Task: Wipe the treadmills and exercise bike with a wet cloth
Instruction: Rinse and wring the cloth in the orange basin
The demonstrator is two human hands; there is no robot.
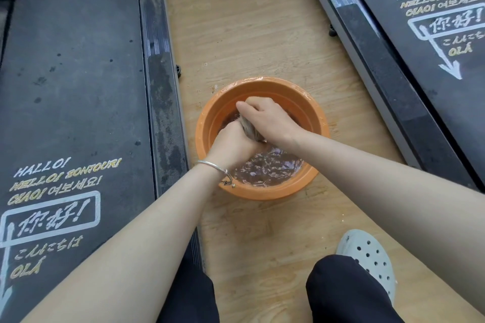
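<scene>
Both hands are curled tight around one twisted grey cloth (250, 130) above the murky water in one orange basin (316, 118), at centre on the wood floor (252, 21). The left hand (232, 143) grips its near end, the right hand (265, 115) its far end. Two treadmills: one (76, 86) at 9 o'clock, another (420, 42) at 2 o'clock. One pale clog (370, 257) sits at 5 o'clock.

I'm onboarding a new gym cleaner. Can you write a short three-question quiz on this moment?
1. True or false: both hands grip the cloth over the orange basin.
2. Where does the basin stand? A) on a treadmill belt B) on the wooden floor between two treadmills C) on a bench
3. Which wrist wears the silver bracelet?

Key: 1 true (left hand, right hand); 2 B; 3 left.
</scene>
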